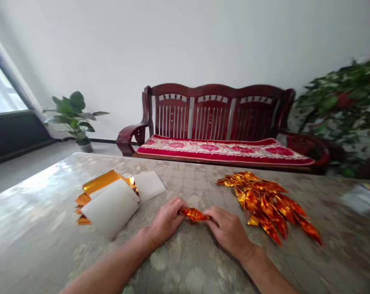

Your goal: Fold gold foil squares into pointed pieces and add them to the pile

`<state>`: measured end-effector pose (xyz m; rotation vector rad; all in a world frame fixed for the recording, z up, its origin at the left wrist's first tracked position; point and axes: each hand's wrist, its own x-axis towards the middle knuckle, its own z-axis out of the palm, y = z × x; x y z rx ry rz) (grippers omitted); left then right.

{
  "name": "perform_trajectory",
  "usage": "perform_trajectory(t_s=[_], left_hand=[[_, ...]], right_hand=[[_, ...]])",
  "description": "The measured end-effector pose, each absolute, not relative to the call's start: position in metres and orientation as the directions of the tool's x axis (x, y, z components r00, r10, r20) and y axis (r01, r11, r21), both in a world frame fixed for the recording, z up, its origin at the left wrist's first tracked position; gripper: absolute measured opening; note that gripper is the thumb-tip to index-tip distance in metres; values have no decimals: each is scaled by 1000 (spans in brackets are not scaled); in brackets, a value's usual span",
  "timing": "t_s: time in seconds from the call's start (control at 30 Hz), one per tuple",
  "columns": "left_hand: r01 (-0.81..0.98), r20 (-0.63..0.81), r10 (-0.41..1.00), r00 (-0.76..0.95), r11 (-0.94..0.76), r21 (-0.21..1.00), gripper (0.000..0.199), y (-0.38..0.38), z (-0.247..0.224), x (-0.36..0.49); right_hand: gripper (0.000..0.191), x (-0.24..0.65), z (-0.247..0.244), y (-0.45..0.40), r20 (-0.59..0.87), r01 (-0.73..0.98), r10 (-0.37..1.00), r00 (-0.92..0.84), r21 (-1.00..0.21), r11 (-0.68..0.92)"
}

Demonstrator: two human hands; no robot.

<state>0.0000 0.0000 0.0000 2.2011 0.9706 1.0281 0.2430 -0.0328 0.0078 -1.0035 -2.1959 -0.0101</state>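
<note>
My left hand (166,220) and my right hand (229,230) rest on the marble-patterned table top (185,181), pinching opposite ends of a small folded piece of red-gold foil paper (193,214). To the right of my right hand lies a loose heap of similar folded foil pieces (267,204), its nearest points close to that hand. Left of my left hand is a stack of gold foil sheets (100,182), partly covered by curled white paper sheets (111,208).
A blurred flat packet (362,199) lies at the table's right edge. Beyond the far edge stand a dark red wooden bench (214,114) with a red cushion, a potted plant (72,114) on the floor and a large leafy plant (341,102) at right.
</note>
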Motion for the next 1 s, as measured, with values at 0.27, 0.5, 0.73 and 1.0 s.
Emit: perform_trajectory(t_s=[0.27,0.5,0.73,1.0], left_hand=[[362,436,772,464,-614,702,8,2,3,-1],[288,465,696,547,-678,676,6,2,9,-8],[246,483,660,575,-703,667,18,4,7,-11],[319,549,661,512,-739,593,18,1,7,-10]], right_hand=[[13,240,10,-31,612,640,612,-501,-214,738],[15,243,11,-31,609,654,629,-483,-227,722],[14,243,13,-31,615,648,631,-472,-244,722],[12,240,14,-32,640,610,619,-456,-282,741]])
